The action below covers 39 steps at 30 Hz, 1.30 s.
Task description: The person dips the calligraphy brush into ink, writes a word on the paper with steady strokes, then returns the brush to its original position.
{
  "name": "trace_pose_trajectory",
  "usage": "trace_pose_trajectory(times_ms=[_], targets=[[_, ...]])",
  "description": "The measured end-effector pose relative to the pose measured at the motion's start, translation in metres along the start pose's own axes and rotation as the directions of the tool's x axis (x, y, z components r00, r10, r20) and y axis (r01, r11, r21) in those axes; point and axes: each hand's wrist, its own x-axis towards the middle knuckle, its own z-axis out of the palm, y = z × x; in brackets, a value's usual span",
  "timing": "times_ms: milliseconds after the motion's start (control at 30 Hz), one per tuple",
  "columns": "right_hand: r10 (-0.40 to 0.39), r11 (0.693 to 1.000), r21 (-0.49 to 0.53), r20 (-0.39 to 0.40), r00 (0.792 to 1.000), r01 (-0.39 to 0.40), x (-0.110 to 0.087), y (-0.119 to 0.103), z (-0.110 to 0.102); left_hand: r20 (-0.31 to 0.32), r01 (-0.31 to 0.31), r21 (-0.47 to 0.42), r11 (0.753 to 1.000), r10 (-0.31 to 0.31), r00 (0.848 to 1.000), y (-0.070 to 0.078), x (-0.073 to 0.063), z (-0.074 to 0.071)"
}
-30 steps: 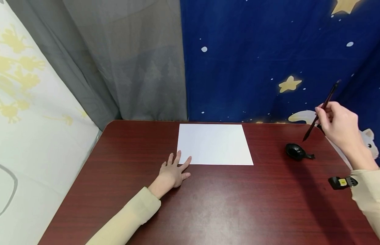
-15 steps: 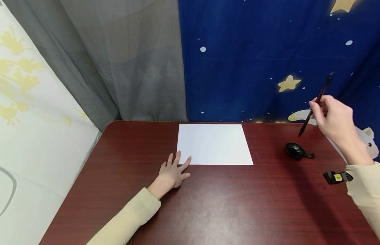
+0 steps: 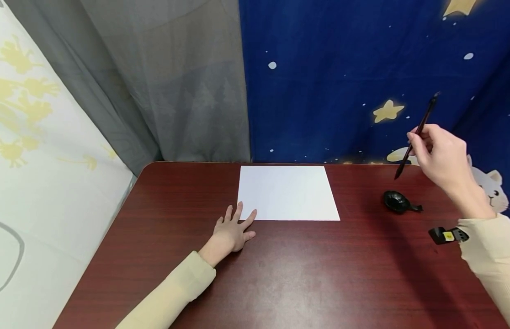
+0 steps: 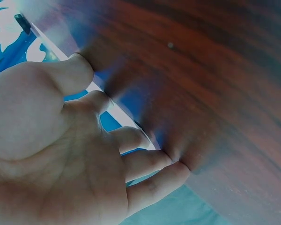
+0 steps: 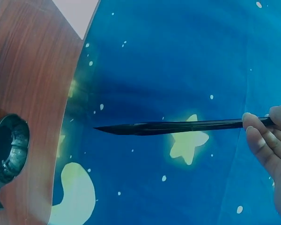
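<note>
My left hand [image 3: 230, 234] rests on the lower left corner of a white sheet of paper [image 3: 289, 192], fingers spread and straight. In the left wrist view its fingertips [image 4: 175, 165] touch the table surface and the paper's edge. At the right my right hand [image 3: 442, 157] pinches a dark writing brush [image 3: 417, 132] midway along its handle, raised above the table. The brush's dark pointed tip [image 5: 114, 129] slants down to the left, above a small black ink dish [image 3: 396, 201] with a short handle. In the right wrist view the tip stands apart from the dish [image 5: 11, 150].
The dark red wooden table [image 3: 296, 274] ends at the back against a grey curtain [image 3: 197, 91] and a blue star-patterned curtain [image 3: 321, 91]. A white patterned cloth [image 3: 41, 183] hangs along the left side. A small black wrist camera [image 3: 446, 236] sits at my right sleeve.
My right hand with the brush has moved to the left and slightly up, bringing the tip from the dish's right side to above it. The left hand and paper have stayed put.
</note>
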Motion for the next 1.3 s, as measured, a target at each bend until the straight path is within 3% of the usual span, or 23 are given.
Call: trace_pose_trajectory(times_ms=[467,867,1300], targets=[[-0.065,0.997,0.034,-0.050,0.997,0.067,0.011,-0.021,0.004,-0.008,-0.008,-0.005,1.000,0.008,1.000,0.000,0.000,0.001],[-0.063,0.997,0.053,-0.018,0.998,0.064,0.014,-0.033,0.008,-0.008,-0.003,0.002,1.000,0.003,1.000,0.000,-0.001,0.000],[-0.088,0.991,0.097,-0.037,0.995,0.091,0.023,-0.048,0.020,-0.015,-0.004,0.001,1.000,0.004,1.000,-0.001,0.000,0.001]])
